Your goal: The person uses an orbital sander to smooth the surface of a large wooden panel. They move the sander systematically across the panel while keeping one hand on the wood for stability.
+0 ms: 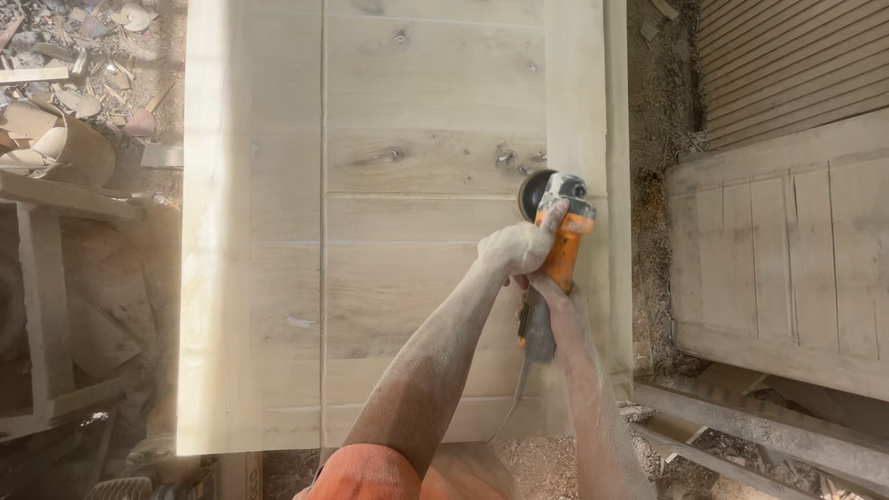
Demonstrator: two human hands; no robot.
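At the far left of the frame you see wood scraps (83, 65) on the ground and a rough wooden stand (46, 278) in shadow. This side is crowded, and the stand is just beside the left edge of the wooden door panel (389, 231). The panel fills the middle of the picture, pale and dusty, with knots near its upper centre. Its left edge lies in a bright sun strip, and its near edge ends at the lower part of the frame, where sawdust (546, 463) covers the floor. The wide left and middle parts of the panel are bare, so there is open room there.

Your left hand (523, 245) comes up from the bottom centre, the arm stretched diagonally toward the upper right, and it is closed around the front of the orange angle grinder (560, 250), with one finger lying over the head. Your right hand (560, 301) is just below it, wrapped around the rear grip, with the forearm rising from the lower right. The grinder's disc (532, 193) meets the panel near its right edge, right of centre in the frame.

At the right, a narrow strip of ground separates the panel from a second wooden panel (787, 259), so there is little room on that side.
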